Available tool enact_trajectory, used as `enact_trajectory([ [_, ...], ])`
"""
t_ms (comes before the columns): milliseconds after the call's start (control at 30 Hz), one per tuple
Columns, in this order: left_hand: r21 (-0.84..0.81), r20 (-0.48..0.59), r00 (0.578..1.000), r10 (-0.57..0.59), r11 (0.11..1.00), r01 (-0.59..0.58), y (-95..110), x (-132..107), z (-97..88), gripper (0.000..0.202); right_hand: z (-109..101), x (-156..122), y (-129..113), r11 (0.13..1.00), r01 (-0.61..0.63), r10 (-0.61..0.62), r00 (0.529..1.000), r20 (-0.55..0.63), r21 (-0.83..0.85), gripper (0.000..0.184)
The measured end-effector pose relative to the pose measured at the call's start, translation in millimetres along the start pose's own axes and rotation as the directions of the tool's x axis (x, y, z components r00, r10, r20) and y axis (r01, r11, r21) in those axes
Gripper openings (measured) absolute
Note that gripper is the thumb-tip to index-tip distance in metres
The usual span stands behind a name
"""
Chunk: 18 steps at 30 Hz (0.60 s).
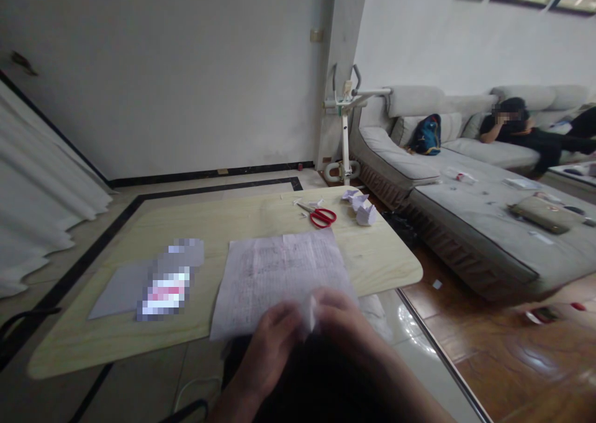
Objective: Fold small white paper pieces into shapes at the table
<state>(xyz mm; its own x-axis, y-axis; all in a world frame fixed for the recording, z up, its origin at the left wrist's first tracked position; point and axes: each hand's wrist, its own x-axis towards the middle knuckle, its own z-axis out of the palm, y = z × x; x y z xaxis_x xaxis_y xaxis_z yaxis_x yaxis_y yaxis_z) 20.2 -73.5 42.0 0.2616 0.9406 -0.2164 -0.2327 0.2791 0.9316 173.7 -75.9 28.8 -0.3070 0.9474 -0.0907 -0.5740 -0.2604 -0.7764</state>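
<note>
My left hand (pixel 279 330) and my right hand (pixel 338 314) meet near the table's front edge, both blurred. Between their fingertips is a small piece of white paper (pixel 311 314), which looks folded; its exact shape is smeared. Under and beyond the hands lies a large printed sheet of paper (pixel 284 264), creased, its near edge at the table's front. Past the sheet, red-handled scissors (pixel 321 215) rest with small white paper scraps (pixel 302 203) around the blades. Several folded paper pieces (pixel 363 210) stand at the far right corner.
On the wooden table (pixel 223 221), a pale sheet (pixel 118 289) and a pixelated bright item (pixel 165 292) lie at left. A grey sofa (pixel 484 224) stands at right, with a backpack (pixel 426 134) and a seated person (pixel 516 128). A white exercise stand (pixel 345 137) is behind.
</note>
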Motion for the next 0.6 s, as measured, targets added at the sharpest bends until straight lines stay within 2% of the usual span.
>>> enact_trajectory([
  [200, -0.051, 0.022, 1.0, -0.012, 0.999, 0.013, 4.7, -1.2, 1.9, 0.03, 4.5, 1.4, -2.3, 1.0, 0.008, -0.008, 1.0, 0.005, 0.007, 0.016],
  [367, 0.019, -0.037, 0.999, -0.002, 1.0, 0.003, 5.9, 1.5, 2.2, 0.032, 6.7, 1.8, -2.9, 0.998, 0.052, -0.053, 0.998, 0.031, 0.023, 0.031],
  [467, -0.014, -0.06, 0.998, -0.015, 1.0, 0.015, 7.3, 1.8, 1.7, 0.031, 8.6, -0.5, -3.8, 0.996, 0.082, -0.081, 0.995, 0.057, -0.026, 0.034],
  [600, -0.056, -0.039, 0.998, -0.046, 0.997, 0.044, 9.5, 0.2, 0.9, 0.028, 13.8, -2.9, -5.5, 0.974, 0.139, -0.133, 0.99, 0.044, -0.177, 0.039],
])
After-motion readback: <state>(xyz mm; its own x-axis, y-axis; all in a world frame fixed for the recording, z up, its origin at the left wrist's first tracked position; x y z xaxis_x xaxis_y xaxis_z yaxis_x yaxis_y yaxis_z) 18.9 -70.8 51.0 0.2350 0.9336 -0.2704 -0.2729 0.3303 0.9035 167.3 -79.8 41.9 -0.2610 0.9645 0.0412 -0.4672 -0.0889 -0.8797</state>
